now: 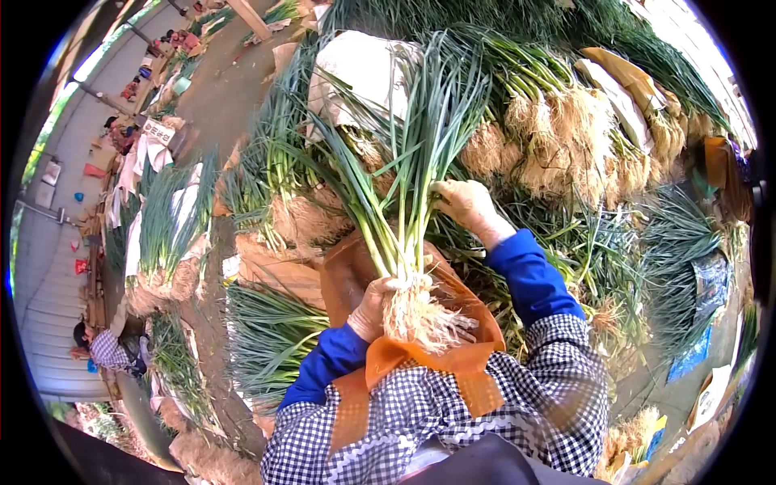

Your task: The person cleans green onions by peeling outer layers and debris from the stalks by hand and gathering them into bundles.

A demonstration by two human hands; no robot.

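Note:
A bunch of long green-leaved stalks [404, 218] with pale roots [422, 317] stands upright before me, roots toward my body. My left hand [373, 307] is wrapped round the stalks just above the roots. Higher up on the right side, my right hand [469, 204] is closed at the edge of the bunch, its fingertips pressed against a stalk. Beneath the roots lies an orange-brown apron [477, 311] over my lap.
Rooted bundles [558, 137] are piled ahead, beside a white sack [356, 73]. Loose leaves [590, 250] cover the ground at right. More bundles [170, 242] lie at left, where a person [109, 349] in a checked top bends down. Other people are farther back.

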